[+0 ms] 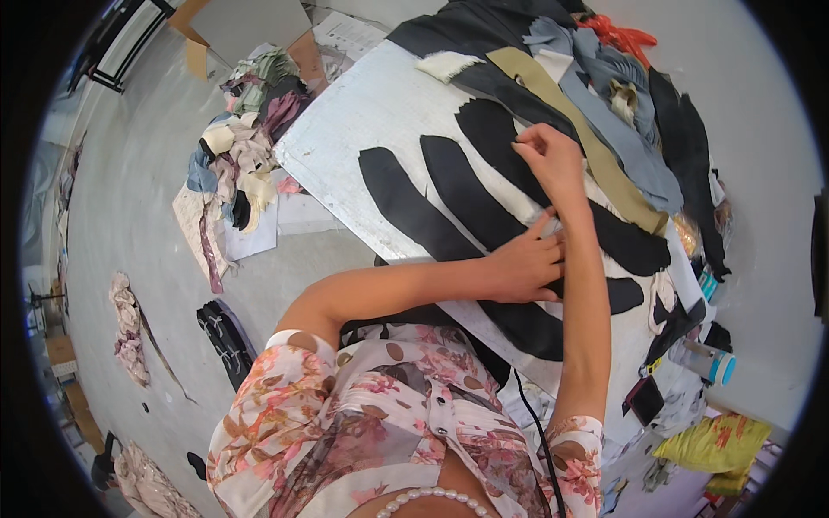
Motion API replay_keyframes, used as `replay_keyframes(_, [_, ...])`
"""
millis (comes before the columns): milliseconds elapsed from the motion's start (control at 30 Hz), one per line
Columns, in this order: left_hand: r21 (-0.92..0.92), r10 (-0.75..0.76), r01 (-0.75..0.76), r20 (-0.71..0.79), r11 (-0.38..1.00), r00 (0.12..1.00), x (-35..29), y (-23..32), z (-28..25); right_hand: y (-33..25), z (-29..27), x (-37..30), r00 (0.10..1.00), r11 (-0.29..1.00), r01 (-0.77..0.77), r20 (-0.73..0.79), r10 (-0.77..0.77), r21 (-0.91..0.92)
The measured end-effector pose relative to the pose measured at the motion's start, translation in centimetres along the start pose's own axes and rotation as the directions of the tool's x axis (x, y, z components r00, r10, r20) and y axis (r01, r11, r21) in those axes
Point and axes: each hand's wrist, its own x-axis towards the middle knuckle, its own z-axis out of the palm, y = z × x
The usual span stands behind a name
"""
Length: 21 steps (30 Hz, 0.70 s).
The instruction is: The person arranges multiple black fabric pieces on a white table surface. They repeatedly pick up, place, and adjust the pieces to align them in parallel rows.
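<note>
From the left I see a scrap pile on the floor off the bench corner. My left grip lies spread, flat on black fabric strips mid-bench; my right grip pinches a strip's edge near the far-edge olive strip.

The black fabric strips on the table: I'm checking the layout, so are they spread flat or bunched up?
Spread flat: the black fabric strips lie side by side on the table, left hand pressing one.
</note>
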Motion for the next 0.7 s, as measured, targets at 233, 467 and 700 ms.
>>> replay_keyframes(233, [-0.049, -0.243, 0.238, -0.27, 0.97, 0.932, -7.7, -4.4, -6.1, 1.6, 4.9, 3.7, 1.0, 0.942, -0.007, -0.029, -0.003, -0.337])
replay_keyframes(467, [-0.936, -0.86, 0.239, -0.11, 0.258, 0.498, -6.2, -8.8, -7.6, 1.3, 3.5, 3.0, 0.989, 0.983, 0.038, -0.13, -0.063, -0.18])
replay_keyframes(700, [-0.997, -0.855, -0.007, 0.058, -0.072, 0.515, -1.1, -11.1, -7.2, -4.2, 0.2, -0.2, 0.846, 0.849, 0.488, -0.13, -0.517, -0.205])
